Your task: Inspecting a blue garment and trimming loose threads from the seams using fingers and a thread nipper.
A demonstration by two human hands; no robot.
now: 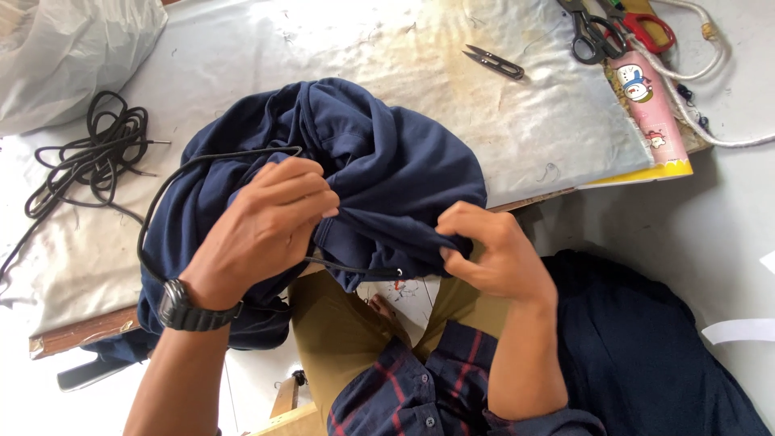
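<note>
While both hands pinch it, navy garment sits bunched w/ black drawcord.

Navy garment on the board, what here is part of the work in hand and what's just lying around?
In hand:
navy garment
black drawcord
left hand
right hand

Lying about:
thread snips
scissors
cord bundle
white rope
</note>
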